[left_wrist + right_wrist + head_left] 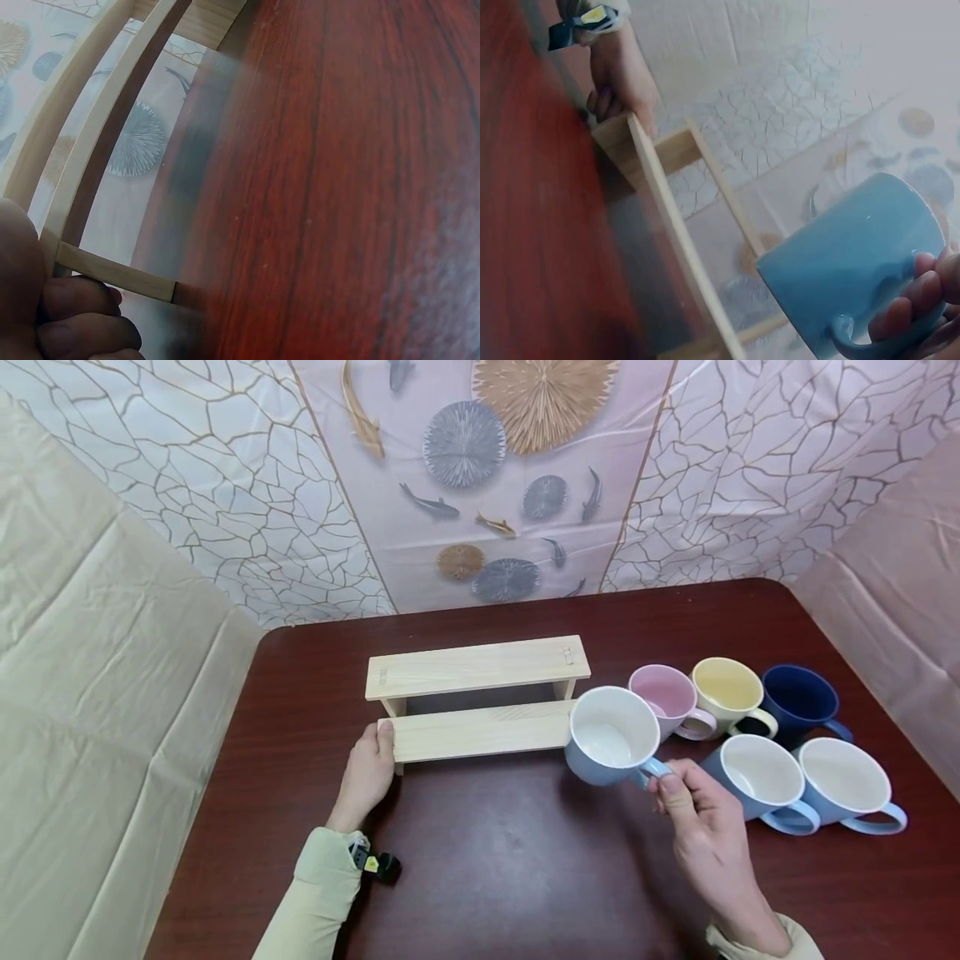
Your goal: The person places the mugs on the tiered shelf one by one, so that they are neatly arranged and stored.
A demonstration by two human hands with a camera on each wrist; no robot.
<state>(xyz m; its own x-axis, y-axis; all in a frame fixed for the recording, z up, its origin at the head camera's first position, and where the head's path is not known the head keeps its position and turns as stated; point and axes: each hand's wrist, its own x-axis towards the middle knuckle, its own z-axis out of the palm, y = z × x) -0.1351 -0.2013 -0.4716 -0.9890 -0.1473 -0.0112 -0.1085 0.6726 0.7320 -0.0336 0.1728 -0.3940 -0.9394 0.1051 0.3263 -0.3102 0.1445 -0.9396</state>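
Note:
A two-step wooden rack [480,731] stands on the table. My left hand [367,770] holds the left end of its lower front board, thumb on top; in the left wrist view its fingers [86,307] curl at the end support. By its handle, my right hand [708,835] pinches a light blue mug [611,735] with a white inside. This mug is raised, upright, near the right end of the lower board and overlaps it in the head view. From the right wrist view, the mug's blue side [855,259] faces the camera, with the rack behind it.
Right of the rack stand a pink mug [663,693], a yellow mug [726,685] and a dark blue mug [798,697]. Two more light blue mugs, one left [757,777] and one right [843,781], stand in front of them. Patterned cloth [480,527] hangs behind the dark red table [480,868].

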